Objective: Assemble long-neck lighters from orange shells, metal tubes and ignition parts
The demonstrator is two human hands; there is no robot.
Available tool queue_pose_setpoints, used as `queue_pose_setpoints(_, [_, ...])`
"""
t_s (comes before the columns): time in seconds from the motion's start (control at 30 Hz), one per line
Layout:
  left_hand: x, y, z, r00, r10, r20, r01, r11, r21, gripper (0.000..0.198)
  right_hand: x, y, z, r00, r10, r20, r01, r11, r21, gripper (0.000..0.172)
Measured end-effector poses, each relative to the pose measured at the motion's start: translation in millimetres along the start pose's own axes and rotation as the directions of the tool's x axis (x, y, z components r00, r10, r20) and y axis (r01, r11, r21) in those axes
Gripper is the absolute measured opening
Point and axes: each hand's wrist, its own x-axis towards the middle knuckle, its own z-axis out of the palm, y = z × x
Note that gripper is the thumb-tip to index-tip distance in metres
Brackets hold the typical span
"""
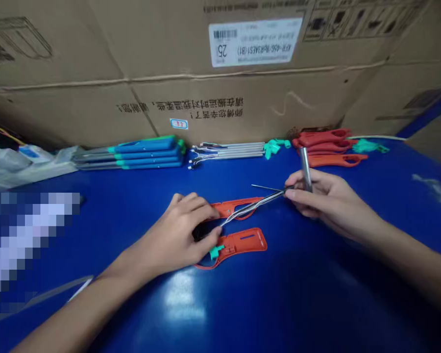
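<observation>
My right hand is closed around a silver metal tube that points up. Black and white wires run from its fingers down to my left hand. My left hand is closed too, thumb and fingers around a small black part that is mostly covered. Under and beside it lie two orange plastic handle halves, the far half partly behind the wires and the near half with its hollow side up. A small teal plastic piece sits at the near half, by my left thumb.
Along the back of the blue table lie stacked blue-handled lighters, metal tubes with wires, teal pieces and red-orange handle shells. A large cardboard box stands behind them. Clear plastic bags are at left.
</observation>
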Motion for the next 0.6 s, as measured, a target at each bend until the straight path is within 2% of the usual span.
queue_pose_setpoints(0.27, [-3.1, 3.7, 0.4, 0.999, 0.007, -0.034, -0.007, 1.0, 0.008, 0.02, 3.5, -0.3, 2.0, 1.0, -0.004, -0.01, 0.005, 0.998, 0.069, 0.032])
queue_pose_setpoints(0.6, [-4.8, 4.5, -1.5, 0.985, 0.128, -0.118, -0.132, 0.991, -0.028, 0.016, 0.6, 0.0, 2.8, 1.0, 0.01, -0.028, -0.01, 1.0, 0.009, 0.024])
